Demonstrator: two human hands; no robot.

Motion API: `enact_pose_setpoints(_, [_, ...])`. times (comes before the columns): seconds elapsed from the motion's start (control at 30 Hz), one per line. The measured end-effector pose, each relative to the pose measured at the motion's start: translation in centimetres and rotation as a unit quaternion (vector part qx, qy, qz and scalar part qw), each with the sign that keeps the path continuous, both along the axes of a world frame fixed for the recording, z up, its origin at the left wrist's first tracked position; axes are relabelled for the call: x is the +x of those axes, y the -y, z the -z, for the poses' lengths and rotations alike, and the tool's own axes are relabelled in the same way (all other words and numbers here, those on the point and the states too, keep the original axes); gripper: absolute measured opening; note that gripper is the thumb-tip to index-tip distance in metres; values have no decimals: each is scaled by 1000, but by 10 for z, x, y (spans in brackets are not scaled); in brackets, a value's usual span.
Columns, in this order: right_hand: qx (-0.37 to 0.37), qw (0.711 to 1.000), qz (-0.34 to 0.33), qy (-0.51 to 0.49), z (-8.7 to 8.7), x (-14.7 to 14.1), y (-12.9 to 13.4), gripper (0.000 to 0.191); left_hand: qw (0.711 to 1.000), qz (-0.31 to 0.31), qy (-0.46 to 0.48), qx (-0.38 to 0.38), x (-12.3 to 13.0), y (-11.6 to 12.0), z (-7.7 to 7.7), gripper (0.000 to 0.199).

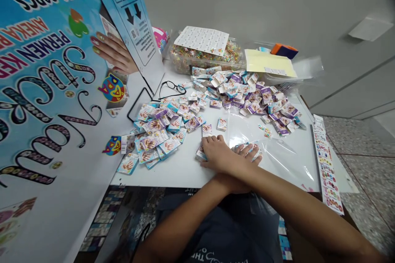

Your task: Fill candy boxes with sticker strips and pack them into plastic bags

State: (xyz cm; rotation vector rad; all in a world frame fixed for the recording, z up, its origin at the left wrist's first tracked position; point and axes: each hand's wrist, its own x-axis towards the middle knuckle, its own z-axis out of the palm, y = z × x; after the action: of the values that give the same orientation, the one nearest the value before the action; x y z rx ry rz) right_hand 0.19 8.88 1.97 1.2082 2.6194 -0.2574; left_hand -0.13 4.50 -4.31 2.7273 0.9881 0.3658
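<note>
My forearms cross over the front of the table. My right hand [218, 154], reaching to the left, has its fingers bent down over small printed candy boxes [200, 155]; how many it covers is hidden. Under and beyond it, my left hand [250, 154] lies with fingers spread on several similar boxes [239, 147] at the clear plastic bag [277, 156]. Two single boxes lie just beyond my right hand, a purple-edged box [207, 130] and a blue-edged box [221, 124].
Piles of small boxes lie at left [160, 135] and at back right [256, 94]. Behind stands a clear tub of colourful candy [206, 55]. A large printed carton [61, 90] walls the left side. Eyeglasses [173, 88], loose candies [264, 130] and a sticker strip [328, 164] lie about.
</note>
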Motion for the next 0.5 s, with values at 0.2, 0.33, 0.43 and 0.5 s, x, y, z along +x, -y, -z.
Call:
enact_pose_setpoints(0.2, [-8,998,-39,-51,-1,2,4,30,1000,-5,5,4,1,0,8,63])
enact_pose_setpoints(0.33, [-10,996,-51,-68,7,-2,11,18,1000,5,11,15,5,-4,19,61])
enact_pose_setpoints(0.43, [-6,996,-38,-76,14,-5,24,22,1000,0,-1,30,8,-6,25,55])
enact_pose_setpoints(0.5, [1,996,-17,-88,13,-3,34,31,999,-3,-5,35,9,-6,25,52])
